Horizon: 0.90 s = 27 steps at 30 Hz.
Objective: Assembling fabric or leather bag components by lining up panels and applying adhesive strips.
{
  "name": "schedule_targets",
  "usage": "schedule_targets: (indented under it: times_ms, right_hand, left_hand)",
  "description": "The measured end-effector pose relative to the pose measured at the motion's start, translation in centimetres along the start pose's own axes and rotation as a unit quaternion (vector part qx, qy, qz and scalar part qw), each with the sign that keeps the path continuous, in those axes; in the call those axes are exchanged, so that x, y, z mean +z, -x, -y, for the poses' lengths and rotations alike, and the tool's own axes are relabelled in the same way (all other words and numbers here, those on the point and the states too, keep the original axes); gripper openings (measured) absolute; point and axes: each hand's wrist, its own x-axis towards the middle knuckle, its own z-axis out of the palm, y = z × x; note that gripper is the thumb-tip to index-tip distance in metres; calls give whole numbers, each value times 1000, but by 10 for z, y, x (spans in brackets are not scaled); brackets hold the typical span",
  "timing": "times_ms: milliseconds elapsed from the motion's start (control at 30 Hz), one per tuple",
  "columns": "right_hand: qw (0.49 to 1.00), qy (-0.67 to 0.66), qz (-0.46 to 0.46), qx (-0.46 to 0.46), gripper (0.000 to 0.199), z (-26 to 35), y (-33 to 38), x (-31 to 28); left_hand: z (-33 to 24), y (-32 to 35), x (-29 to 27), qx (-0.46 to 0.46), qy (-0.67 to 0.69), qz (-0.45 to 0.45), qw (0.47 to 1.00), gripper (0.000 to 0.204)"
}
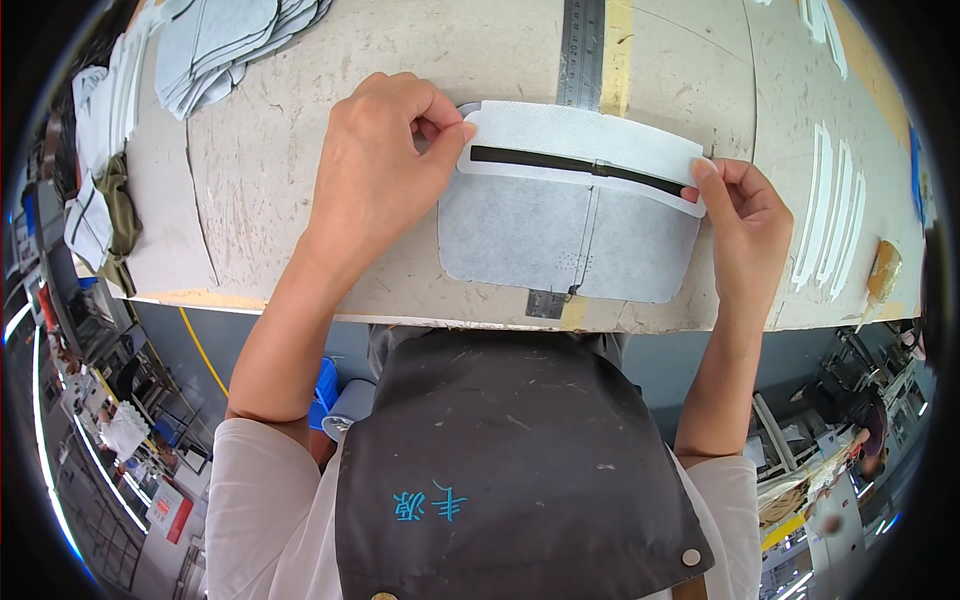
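A light grey fabric-like panel (pixel 515 230) with rounded corners lies near the front edge of the worktable. Across its upper part is a white strip (pixel 570 125) with a long narrow slot, through which a dark surface shows. My left hand (pixel 385 140) pinches the left end of this strip between thumb and fingers. At the strip's right end my right hand (pixel 745 210) is closed in a pinch, thumb on top and a fingertip showing by the slot. A steel ruler (pixel 582 50) runs beneath the panel, emerging above and below it.
A stack of grey panels (pixel 215 45) sits at the far left of the worktable (pixel 280 220). White slotted strips (pixel 825 210) lie to the right, beside a yellowish-brown lump (pixel 884 270). Yellow tape (pixel 616 60) runs along the ruler. Folded olive cloth (pixel 120 215) lies at the left edge.
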Motion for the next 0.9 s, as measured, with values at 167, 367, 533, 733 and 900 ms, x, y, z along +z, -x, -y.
schedule_targets:
  times_ms: [167,367,533,733,900]
  right_hand:
    - [1000,-2,-4,1,15,-1,0,1]
    - [1000,3,-9,-8,16,-2,1,2]
    - [999,-13,9,32,15,5,-1,-5]
    - [999,-7,24,25,12,10,-1,-19]
    - [998,51,28,-35,9,-2,-5,-20]
  left_hand:
    - [2,1,1,10,-1,-7,1000,11]
    - [3,2,3,31,-3,-18,999,10]
    - [3,3,9,35,34,-49,998,14]
    - [2,5,10,33,40,-49,997,12]
    - [5,4,6,44,0,-44,998,12]
